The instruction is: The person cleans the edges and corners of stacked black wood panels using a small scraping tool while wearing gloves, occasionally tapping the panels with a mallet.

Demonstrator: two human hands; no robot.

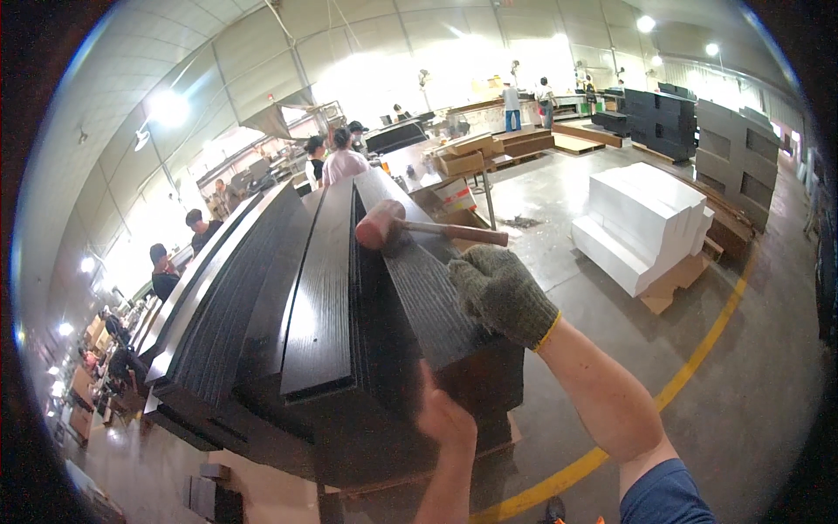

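My right hand [508, 295], in a grey-green knit glove with a yellow cuff, is closed at the right edge of the top dark board [426, 284]. Whatever its fingers hold is hidden. Just beyond the glove, a mallet [381, 224] with a worn reddish head and a wooden handle lies across the stacked boards; its handle runs to the right, apart from my fist. Bare and smeared by motion, my left hand [447, 419] is at the near end of the same stack, one digit pointing up. Its other fingers cannot be made out.
More dark boards [319, 306] stand in stacks to the left. On the right, a white block-like stack [642, 223] sits near a yellow floor line [698, 349]. Tall dark stacks [659, 122] rise behind it. Several people work farther off, including one in pink [345, 162].
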